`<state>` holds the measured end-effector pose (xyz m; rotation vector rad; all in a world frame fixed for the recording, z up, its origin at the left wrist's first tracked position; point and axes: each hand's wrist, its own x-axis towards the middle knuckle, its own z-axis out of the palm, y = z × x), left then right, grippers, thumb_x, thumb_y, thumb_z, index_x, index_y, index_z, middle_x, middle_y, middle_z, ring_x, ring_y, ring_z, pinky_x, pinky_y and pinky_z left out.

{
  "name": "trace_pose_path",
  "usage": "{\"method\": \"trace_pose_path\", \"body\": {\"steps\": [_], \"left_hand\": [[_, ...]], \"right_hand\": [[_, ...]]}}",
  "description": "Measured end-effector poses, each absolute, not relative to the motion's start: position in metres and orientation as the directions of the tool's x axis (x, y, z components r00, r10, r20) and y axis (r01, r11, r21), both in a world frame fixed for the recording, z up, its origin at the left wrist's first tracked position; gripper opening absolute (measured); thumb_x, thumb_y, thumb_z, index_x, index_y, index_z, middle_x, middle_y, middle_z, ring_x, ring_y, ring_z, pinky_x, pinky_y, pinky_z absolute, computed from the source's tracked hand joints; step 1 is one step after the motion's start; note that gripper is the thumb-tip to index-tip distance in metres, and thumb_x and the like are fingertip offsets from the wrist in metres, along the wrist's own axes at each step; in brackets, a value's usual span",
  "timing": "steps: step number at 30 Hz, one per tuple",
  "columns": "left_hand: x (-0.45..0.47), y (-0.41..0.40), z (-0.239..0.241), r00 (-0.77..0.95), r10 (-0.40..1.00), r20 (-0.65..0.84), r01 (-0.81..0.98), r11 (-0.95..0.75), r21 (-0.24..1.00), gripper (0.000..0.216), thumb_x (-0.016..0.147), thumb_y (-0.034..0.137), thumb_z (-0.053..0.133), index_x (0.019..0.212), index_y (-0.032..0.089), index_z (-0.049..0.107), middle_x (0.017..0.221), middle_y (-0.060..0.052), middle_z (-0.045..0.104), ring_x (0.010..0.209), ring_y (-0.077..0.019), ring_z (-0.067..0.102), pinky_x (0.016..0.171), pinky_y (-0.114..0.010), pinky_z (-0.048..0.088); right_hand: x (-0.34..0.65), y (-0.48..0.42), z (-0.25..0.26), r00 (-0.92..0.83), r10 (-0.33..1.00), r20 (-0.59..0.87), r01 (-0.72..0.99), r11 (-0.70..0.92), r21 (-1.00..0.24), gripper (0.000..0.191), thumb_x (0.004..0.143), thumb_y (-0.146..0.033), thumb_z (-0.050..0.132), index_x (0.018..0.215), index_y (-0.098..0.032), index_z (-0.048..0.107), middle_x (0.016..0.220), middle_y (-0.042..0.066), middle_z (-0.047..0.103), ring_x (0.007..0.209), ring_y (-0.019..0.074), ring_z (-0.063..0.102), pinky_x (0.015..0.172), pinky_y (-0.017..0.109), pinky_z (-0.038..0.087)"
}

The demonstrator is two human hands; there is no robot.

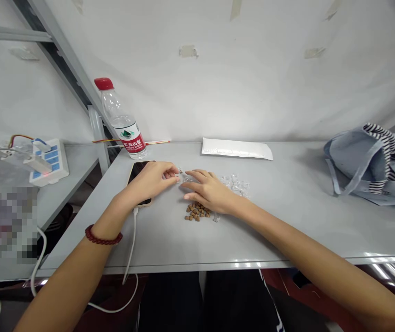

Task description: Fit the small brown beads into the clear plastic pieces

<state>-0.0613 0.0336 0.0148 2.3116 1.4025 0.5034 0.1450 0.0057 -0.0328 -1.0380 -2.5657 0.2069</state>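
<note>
My left hand (156,177) is beside the phone (137,173), its fingers curled in toward the thumb. A small clear piece (179,170) shows at its fingertips; I cannot tell whether it is gripped. My right hand (207,188) faces it from the right, palm down, fingers stretched out and apart, with another clear piece (185,179) by its fingertips. Under and in front of this hand lies a small pile of brown kibble-like pieces (197,212). Several clear plastic pieces (237,184) lie scattered behind the right wrist, and one more clear piece (216,217) sits beside the brown pile.
A red-capped water bottle (128,131) stands at the back left of the grey table (287,207). A white packet (237,149) lies near the wall. At right is a blue cloth bag (359,161); at left, a power strip (50,163). A white cable (132,244) hangs over the front edge.
</note>
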Motion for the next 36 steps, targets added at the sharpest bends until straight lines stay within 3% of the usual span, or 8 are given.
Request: {"method": "trace_pose_path", "body": {"steps": [4, 10, 14, 21, 27, 32, 36], "left_hand": [[-0.069, 0.034, 0.022, 0.455, 0.889, 0.05, 0.728, -0.403, 0.554, 0.027, 0.082, 0.04, 0.057, 0.092, 0.02, 0.071, 0.088, -0.003, 0.072, 0.081, -0.0188, 0.064, 0.07, -0.027, 0.048], [-0.062, 0.025, 0.028, 0.586, 0.808, -0.062, 0.697, -0.464, 0.546, 0.024, 0.081, 0.033, 0.054, 0.075, 0.019, 0.072, 0.064, 0.001, 0.065, 0.058, -0.013, 0.055, 0.052, -0.021, 0.039], [-0.053, 0.02, 0.023, 0.597, 0.797, -0.091, 0.698, -0.459, 0.55, 0.023, 0.078, 0.03, 0.053, 0.073, 0.018, 0.072, 0.06, 0.002, 0.064, 0.052, -0.0119, 0.052, 0.047, -0.021, 0.035], [-0.051, 0.018, 0.023, 0.63, 0.762, -0.149, 0.701, -0.475, 0.533, 0.019, 0.077, 0.024, 0.053, 0.078, 0.018, 0.071, 0.07, 0.0, 0.07, 0.062, -0.0142, 0.06, 0.056, -0.022, 0.041], [-0.044, 0.015, 0.013, 0.651, 0.758, -0.039, 0.639, -0.519, 0.568, 0.021, 0.081, 0.026, 0.053, 0.088, 0.019, 0.071, 0.076, -0.002, 0.071, 0.064, -0.0144, 0.061, 0.06, -0.024, 0.045], [-0.034, 0.016, 0.0, 0.66, 0.749, 0.053, 0.624, -0.587, 0.517, 0.023, 0.084, 0.026, 0.051, 0.093, 0.016, 0.07, 0.071, -0.003, 0.068, 0.063, -0.0149, 0.06, 0.061, -0.025, 0.044], [-0.03, 0.018, -0.008, 0.68, 0.73, 0.074, 0.612, -0.621, 0.49, 0.02, 0.085, 0.023, 0.05, 0.09, 0.017, 0.069, 0.068, -0.002, 0.066, 0.059, -0.0141, 0.057, 0.062, -0.026, 0.042]], "right_hand": [[0.144, 0.007, -0.035, -0.671, 0.709, 0.217, 0.658, 0.705, -0.265, 0.051, 0.097, -0.051, 0.027, 0.12, -0.019, 0.06, 0.131, 0.015, 0.052, 0.124, 0.0336, 0.041, 0.093, 0.052, 0.039], [0.146, 0.01, -0.034, -0.648, 0.733, 0.207, 0.67, 0.677, -0.305, 0.048, 0.099, -0.045, 0.027, 0.117, -0.019, 0.063, 0.123, 0.013, 0.058, 0.112, 0.0299, 0.05, 0.09, 0.048, 0.04], [0.147, 0.011, -0.034, -0.625, 0.745, 0.232, 0.678, 0.665, -0.313, 0.044, 0.099, -0.041, 0.031, 0.104, -0.018, 0.069, 0.114, 0.014, 0.061, 0.105, 0.0285, 0.052, 0.088, 0.046, 0.04], [0.158, 0.015, -0.03, -0.476, 0.749, 0.461, 0.631, 0.656, -0.414, 0.027, 0.095, -0.026, 0.044, 0.102, -0.015, 0.067, 0.093, 0.01, 0.064, 0.089, 0.0205, 0.055, 0.08, 0.034, 0.045], [0.167, 0.017, -0.027, -0.379, 0.774, 0.508, 0.634, 0.617, -0.467, 0.017, 0.087, -0.014, 0.05, 0.094, -0.018, 0.066, 0.086, 0.006, 0.063, 0.081, 0.0186, 0.056, 0.074, 0.033, 0.045], [0.169, 0.013, -0.021, -0.36, 0.776, 0.517, 0.631, 0.611, -0.477, 0.009, 0.088, -0.022, 0.054, 0.085, -0.018, 0.062, 0.079, 0.005, 0.061, 0.076, 0.0177, 0.055, 0.068, 0.032, 0.043], [0.172, 0.01, -0.018, -0.379, 0.784, 0.491, 0.651, 0.603, -0.461, 0.013, 0.087, -0.029, 0.059, 0.078, -0.02, 0.056, 0.074, 0.002, 0.058, 0.07, 0.0149, 0.052, 0.062, 0.029, 0.04]]}}
